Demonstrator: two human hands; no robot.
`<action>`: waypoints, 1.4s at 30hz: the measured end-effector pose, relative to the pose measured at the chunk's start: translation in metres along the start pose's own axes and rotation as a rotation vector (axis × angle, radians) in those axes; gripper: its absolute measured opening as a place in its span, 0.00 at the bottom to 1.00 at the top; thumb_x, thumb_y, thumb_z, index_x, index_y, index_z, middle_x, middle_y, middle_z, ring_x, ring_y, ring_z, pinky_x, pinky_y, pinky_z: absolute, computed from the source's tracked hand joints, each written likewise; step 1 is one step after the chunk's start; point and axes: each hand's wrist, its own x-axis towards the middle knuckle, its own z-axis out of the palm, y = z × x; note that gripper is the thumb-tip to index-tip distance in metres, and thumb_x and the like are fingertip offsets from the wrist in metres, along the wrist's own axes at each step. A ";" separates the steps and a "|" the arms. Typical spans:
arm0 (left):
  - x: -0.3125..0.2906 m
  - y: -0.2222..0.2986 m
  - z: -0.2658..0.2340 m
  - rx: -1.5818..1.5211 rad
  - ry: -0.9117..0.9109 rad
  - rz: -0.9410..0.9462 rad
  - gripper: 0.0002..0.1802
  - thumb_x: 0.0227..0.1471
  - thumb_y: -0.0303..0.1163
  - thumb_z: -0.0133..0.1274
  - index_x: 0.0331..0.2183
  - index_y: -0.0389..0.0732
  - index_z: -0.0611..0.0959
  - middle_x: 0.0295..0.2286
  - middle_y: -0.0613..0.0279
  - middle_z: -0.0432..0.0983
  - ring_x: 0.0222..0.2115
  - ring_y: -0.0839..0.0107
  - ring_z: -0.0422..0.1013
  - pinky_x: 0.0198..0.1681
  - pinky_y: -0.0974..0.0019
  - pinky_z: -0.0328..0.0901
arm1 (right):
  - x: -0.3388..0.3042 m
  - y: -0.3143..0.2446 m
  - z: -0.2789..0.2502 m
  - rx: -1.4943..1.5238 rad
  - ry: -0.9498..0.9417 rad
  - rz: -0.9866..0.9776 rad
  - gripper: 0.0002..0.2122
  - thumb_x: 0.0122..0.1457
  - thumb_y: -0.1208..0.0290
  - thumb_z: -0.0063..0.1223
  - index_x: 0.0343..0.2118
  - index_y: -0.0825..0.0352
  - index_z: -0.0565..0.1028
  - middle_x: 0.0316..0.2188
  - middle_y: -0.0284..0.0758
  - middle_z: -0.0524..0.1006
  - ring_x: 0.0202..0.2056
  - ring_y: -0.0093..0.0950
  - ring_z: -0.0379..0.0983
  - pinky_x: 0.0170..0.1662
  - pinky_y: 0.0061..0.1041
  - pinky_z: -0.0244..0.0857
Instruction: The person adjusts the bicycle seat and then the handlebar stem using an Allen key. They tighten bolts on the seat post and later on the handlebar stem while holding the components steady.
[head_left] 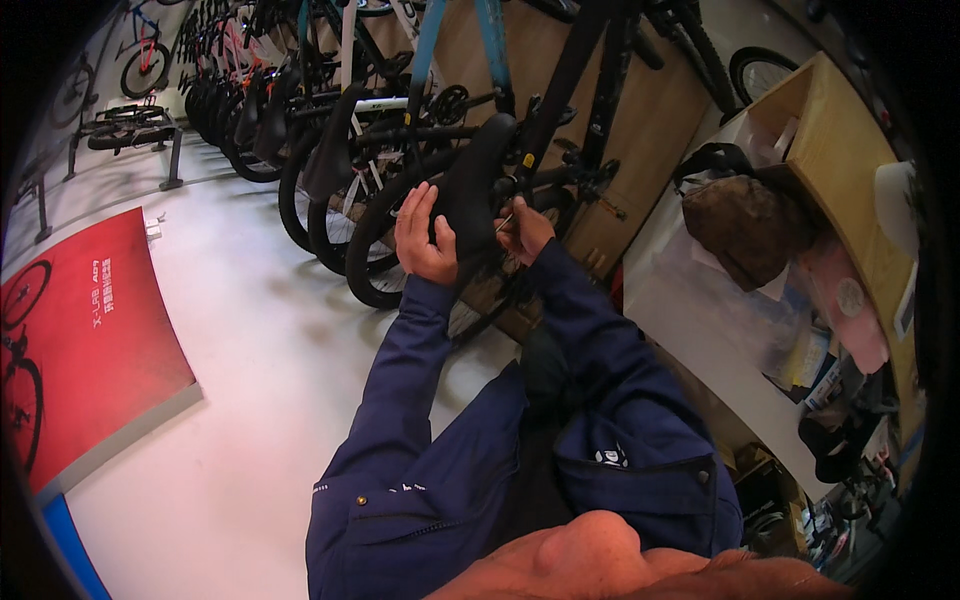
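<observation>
Left hand (425, 237) is spread beside a tapered black saddle (475, 180); if tilted, a thin rod (503, 224) pinched by right hand (525, 232) may be dropped.

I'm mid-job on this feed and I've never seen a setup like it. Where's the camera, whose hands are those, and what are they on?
There's no machine here: a person works bare-handed. The one picture comes from a wide fisheye camera worn on their head, looking down, so straight edges bend near the rim. Picture left is the person's left.

The navy sleeves are theirs. The left hand is open beside a black saddle; whether it touches is hard to tell. The right hand, on the saddle's other side, pinches a thin item, too small to name.

More bikes stand beyond. On the white table at right lies a brown bag.
</observation>
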 end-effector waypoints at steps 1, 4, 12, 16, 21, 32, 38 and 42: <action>-0.001 0.000 -0.001 -0.002 0.000 -0.001 0.24 0.57 0.31 0.51 0.54 0.36 0.83 0.56 0.50 0.77 0.59 0.50 0.70 0.64 0.52 0.62 | -0.003 -0.001 -0.001 -0.089 0.065 -0.022 0.19 0.74 0.53 0.47 0.37 0.68 0.75 0.27 0.36 0.78 0.26 0.26 0.77 0.27 0.27 0.72; -0.002 0.000 -0.001 0.006 -0.003 0.001 0.24 0.57 0.31 0.50 0.54 0.36 0.83 0.55 0.50 0.77 0.58 0.50 0.71 0.64 0.53 0.63 | -0.009 -0.001 -0.002 -0.268 0.170 -0.169 0.17 0.75 0.57 0.47 0.40 0.68 0.76 0.28 0.35 0.78 0.27 0.25 0.77 0.29 0.29 0.73; -0.002 -0.002 0.000 0.003 0.008 0.011 0.24 0.57 0.31 0.50 0.53 0.36 0.83 0.55 0.50 0.77 0.58 0.50 0.71 0.64 0.53 0.63 | -0.007 -0.004 -0.024 -1.101 0.199 -0.657 0.12 0.75 0.63 0.47 0.39 0.67 0.78 0.28 0.34 0.79 0.27 0.27 0.76 0.33 0.33 0.70; -0.003 -0.003 0.000 0.006 0.006 0.004 0.24 0.58 0.32 0.50 0.53 0.36 0.83 0.55 0.50 0.77 0.58 0.50 0.71 0.64 0.53 0.63 | -0.002 -0.004 -0.028 -1.125 0.160 -0.711 0.12 0.75 0.64 0.48 0.40 0.66 0.78 0.27 0.35 0.78 0.27 0.30 0.75 0.34 0.35 0.69; -0.002 -0.002 0.000 -0.007 0.007 -0.010 0.23 0.58 0.33 0.50 0.53 0.36 0.84 0.55 0.50 0.77 0.58 0.49 0.71 0.64 0.52 0.63 | -0.002 -0.005 -0.027 -1.120 0.152 -0.650 0.10 0.75 0.66 0.48 0.41 0.66 0.77 0.29 0.36 0.79 0.30 0.32 0.77 0.36 0.39 0.69; -0.002 -0.003 0.001 -0.009 0.009 -0.007 0.23 0.57 0.31 0.49 0.53 0.35 0.84 0.55 0.50 0.77 0.58 0.49 0.71 0.64 0.52 0.62 | 0.002 -0.007 -0.031 -1.473 0.273 -1.006 0.11 0.72 0.63 0.52 0.42 0.66 0.79 0.32 0.41 0.81 0.34 0.39 0.79 0.38 0.40 0.72; -0.001 -0.003 0.000 -0.011 0.003 -0.003 0.24 0.57 0.31 0.50 0.54 0.36 0.83 0.55 0.50 0.77 0.58 0.49 0.71 0.64 0.52 0.62 | -0.001 -0.014 -0.026 -1.317 0.170 -0.764 0.11 0.72 0.62 0.52 0.39 0.65 0.80 0.26 0.38 0.80 0.29 0.39 0.79 0.35 0.40 0.72; -0.001 -0.003 -0.001 -0.004 -0.001 0.005 0.24 0.57 0.31 0.50 0.54 0.36 0.83 0.55 0.49 0.77 0.58 0.49 0.71 0.64 0.52 0.62 | -0.001 -0.015 -0.023 -1.379 0.189 -0.706 0.13 0.73 0.61 0.51 0.37 0.64 0.81 0.25 0.36 0.81 0.27 0.37 0.78 0.34 0.39 0.72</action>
